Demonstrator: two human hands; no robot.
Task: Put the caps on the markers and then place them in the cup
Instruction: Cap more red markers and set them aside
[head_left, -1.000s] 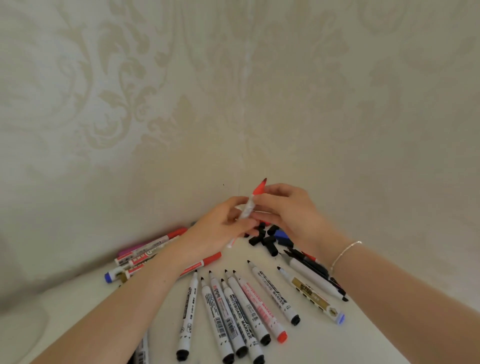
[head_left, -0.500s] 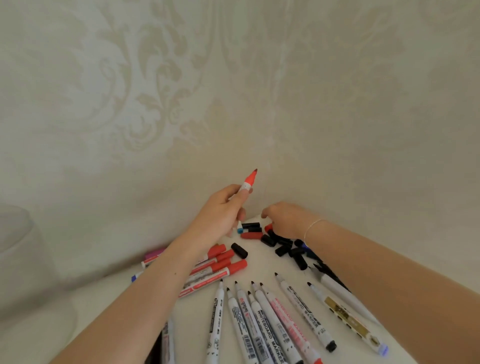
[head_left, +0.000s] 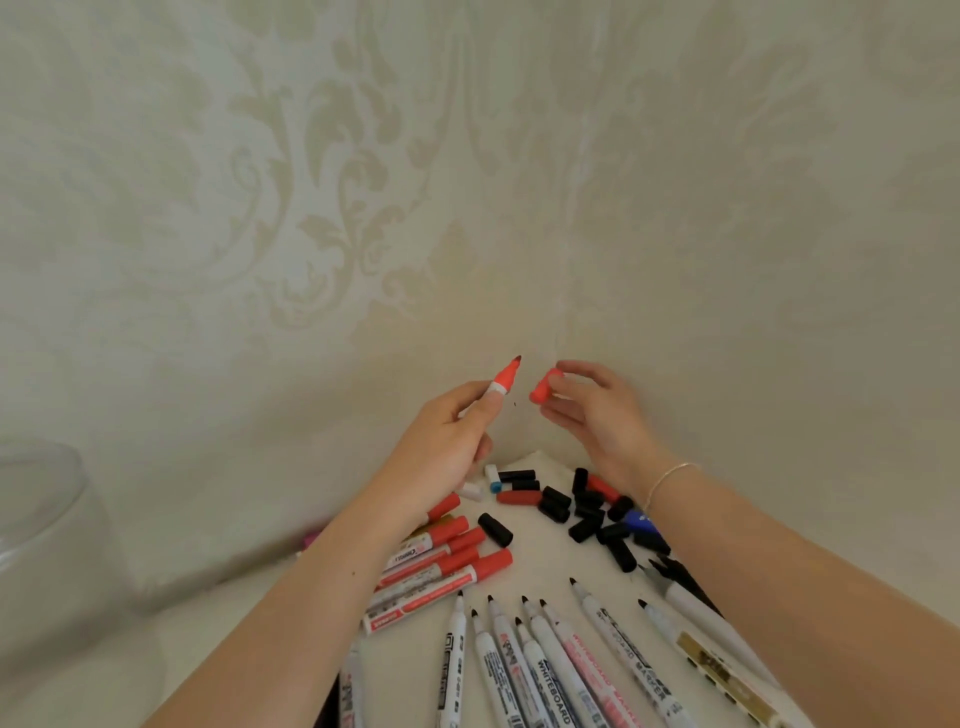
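Note:
My left hand (head_left: 441, 441) grips an uncapped red marker (head_left: 505, 379), its tip pointing up and to the right. My right hand (head_left: 602, 415) pinches a red cap (head_left: 543, 387) just right of that tip, a small gap between them. Below on the white table (head_left: 519, 571) lie a heap of loose caps (head_left: 597, 514), mostly black, and a row of uncapped markers (head_left: 545, 660). Several capped red markers (head_left: 441, 566) lie under my left forearm. A clear glass cup (head_left: 47, 499) stands at the left edge, only partly in view.
Patterned cream walls meet in a corner right behind my hands. A small white and blue cap (head_left: 493, 478) lies near the corner. More markers lie under my right forearm at the table's right side.
My right hand has lifted off the cap heap with a red cap and now holds it beside the marker tip. My left hand still holds the red marker up.

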